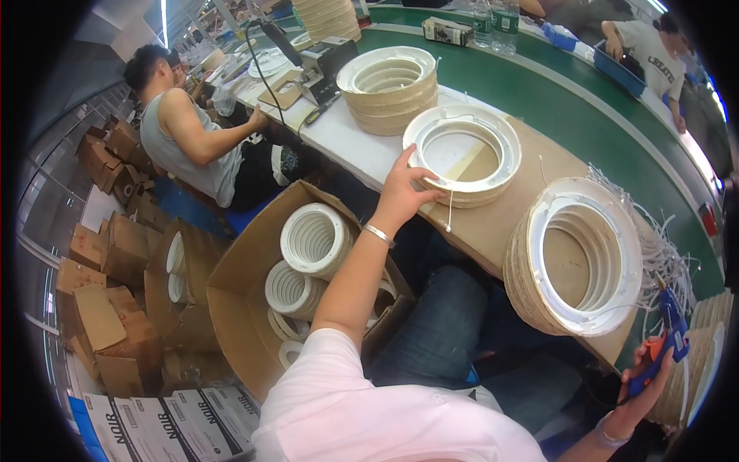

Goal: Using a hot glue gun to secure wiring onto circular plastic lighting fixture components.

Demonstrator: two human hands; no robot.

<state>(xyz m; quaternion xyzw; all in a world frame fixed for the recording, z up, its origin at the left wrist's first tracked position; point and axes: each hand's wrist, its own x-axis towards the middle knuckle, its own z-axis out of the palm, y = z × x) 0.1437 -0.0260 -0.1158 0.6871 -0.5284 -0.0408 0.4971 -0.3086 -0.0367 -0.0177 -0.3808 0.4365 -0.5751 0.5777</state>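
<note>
My left hand point(402, 187) grips the near-left rim of a white ring point(504, 146), thumb and fingers on its edge. This ring tops a short tan-sided stack on the table. A thin white wire with a small end point(450, 209) hangs from its front. At the lower right, my right hand point(645, 377) is wrapped round a blue hot glue gun point(674, 327) with an orange trigger, nozzle pointing up. Beside the gun, a taller stack of rings point(623, 285) stands near the table edge. Another ring stack point(389, 104) stands farther back, left of the held ring.
A bundle of white wires point(662, 254) lies behind the right stack. More rings point(312, 239) fill a cardboard box point(239, 308) at my left. A green conveyor point(593, 115) runs behind the table point(477, 235). A seated person point(181, 127) works at far left; another person point(654, 65) is across the conveyor.
</note>
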